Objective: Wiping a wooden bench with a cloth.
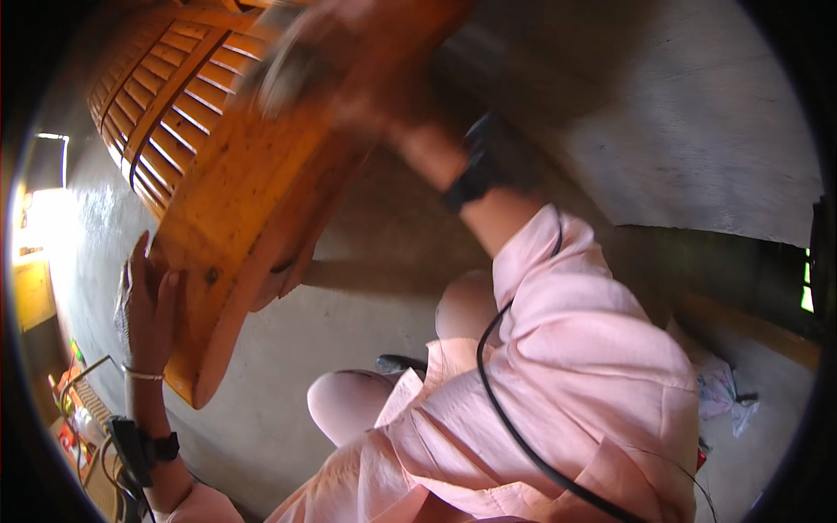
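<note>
A varnished wooden piece of slatted furniture fills the upper left, with its broad plank (242,196) slanting down towards me. My left hand (147,307) grips the plank's lower left edge, thumb on the near face. Higher up, my right hand (366,91) is strongly blurred over the plank's upper part. Beside its fingers is a greyish-white smear, perhaps a cloth (284,72); the blur hides what it is and how the fingers are set. Curved slats (173,118) with gaps between them run behind the plank, joined by crossbars.
Bare concrete floor (281,353) lies under the plank and around my bent knees (353,399). A black cable (494,366) runs along my right sleeve. Cluttered items (82,412) stand at lower left, near a bright opening (39,216). A plastic bag (719,392) lies at right.
</note>
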`<state>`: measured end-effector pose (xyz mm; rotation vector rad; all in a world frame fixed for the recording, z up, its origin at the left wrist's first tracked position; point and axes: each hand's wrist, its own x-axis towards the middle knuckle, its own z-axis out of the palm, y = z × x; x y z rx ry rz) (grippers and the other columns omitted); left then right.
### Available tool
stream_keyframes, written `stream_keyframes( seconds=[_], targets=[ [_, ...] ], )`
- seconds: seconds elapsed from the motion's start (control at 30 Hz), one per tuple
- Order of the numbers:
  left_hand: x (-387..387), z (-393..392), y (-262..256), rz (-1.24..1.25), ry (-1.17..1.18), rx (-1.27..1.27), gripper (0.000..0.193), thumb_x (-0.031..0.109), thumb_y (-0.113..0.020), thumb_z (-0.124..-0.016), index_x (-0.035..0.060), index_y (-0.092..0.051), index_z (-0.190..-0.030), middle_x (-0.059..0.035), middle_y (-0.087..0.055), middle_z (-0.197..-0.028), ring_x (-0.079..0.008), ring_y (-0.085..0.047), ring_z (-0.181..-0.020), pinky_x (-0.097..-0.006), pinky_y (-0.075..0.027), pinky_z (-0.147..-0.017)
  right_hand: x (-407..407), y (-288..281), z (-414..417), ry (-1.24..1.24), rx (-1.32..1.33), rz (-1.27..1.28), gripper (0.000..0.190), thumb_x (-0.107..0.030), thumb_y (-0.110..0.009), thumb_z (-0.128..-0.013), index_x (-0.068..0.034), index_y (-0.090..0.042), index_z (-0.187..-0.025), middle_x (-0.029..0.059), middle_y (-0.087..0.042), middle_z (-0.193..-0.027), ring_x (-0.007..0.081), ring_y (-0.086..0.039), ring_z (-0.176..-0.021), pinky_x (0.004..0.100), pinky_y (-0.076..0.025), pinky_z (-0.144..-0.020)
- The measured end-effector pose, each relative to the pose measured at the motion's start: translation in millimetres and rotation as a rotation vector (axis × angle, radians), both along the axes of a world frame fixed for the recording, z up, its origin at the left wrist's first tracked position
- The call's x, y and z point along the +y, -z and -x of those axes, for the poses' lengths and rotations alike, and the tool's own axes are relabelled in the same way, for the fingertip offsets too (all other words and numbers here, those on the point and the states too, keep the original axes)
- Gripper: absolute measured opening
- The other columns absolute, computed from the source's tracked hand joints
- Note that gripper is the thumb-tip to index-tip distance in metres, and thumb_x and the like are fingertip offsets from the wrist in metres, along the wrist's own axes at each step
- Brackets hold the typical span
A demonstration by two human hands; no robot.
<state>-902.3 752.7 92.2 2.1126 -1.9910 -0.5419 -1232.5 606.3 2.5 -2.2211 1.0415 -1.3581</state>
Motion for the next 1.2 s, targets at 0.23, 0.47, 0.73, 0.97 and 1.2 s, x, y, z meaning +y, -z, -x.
stream_keyframes(
  seconds=[0.23,0.47,0.73,0.97,1.2],
  targets=[
    [47,17,1,0.127,0.226,-0.077,0.097,0.036,-0.073,-0.061,0.0110,-0.030,-0.145,-0.0163,-0.024,-0.149,-0.0357,-0.030,-0.134,-0.0465,-0.024,-0.110,-91,14,86,0.701,-0.123,0.420,0.050,-0.019,-0.071,-0.067,-0.003,-0.056,-0.111,0.0172,-0.055,-0.110,0.0369,-0.049,-0.106,0.0457,-0.040,-0.093],
    [51,17,0,0.214,0.250,-0.288,0.098,0.037,-0.074,-0.060,0.0104,-0.031,-0.144,-0.0177,-0.026,-0.148,-0.0352,-0.030,-0.134,-0.0483,-0.026,-0.108,6,99,-18,0.557,-1.005,-0.011,0.066,-0.002,-0.067,-0.077,0.002,-0.034,-0.134,0.0188,-0.034,-0.140,0.0297,-0.040,-0.125,0.0356,-0.033,-0.104],
    [53,16,2,0.164,0.242,-0.186,0.092,0.029,-0.072,-0.062,0.0084,-0.033,-0.143,-0.0162,-0.026,-0.147,-0.0338,-0.027,-0.136,-0.0463,-0.026,-0.110,-10,159,-24,0.480,-0.031,0.196,0.034,-0.024,-0.073,-0.069,-0.007,-0.065,-0.097,0.0137,-0.061,-0.094,0.0287,-0.056,-0.093,0.0425,-0.045,-0.083],
    [50,23,5,0.167,0.223,-0.146,0.091,0.028,-0.073,-0.064,0.0075,-0.033,-0.143,-0.0159,-0.027,-0.147,-0.0309,-0.028,-0.136,-0.0425,-0.027,-0.110,-8,202,-63,0.268,0.128,0.055,0.033,-0.029,-0.069,-0.062,-0.011,-0.069,-0.090,0.0139,-0.062,-0.093,0.0300,-0.057,-0.089,0.0413,-0.046,-0.082],
    [50,21,2,0.174,0.234,-0.207,0.092,0.029,-0.074,-0.063,0.0079,-0.033,-0.143,-0.0142,-0.028,-0.147,-0.0296,-0.029,-0.136,-0.0418,-0.028,-0.110,101,161,-133,-0.238,-0.052,-0.031,0.033,-0.026,-0.068,-0.068,-0.008,-0.066,-0.096,0.0157,-0.061,-0.091,0.0288,-0.058,-0.091,0.0413,-0.044,-0.085]
  ],
)
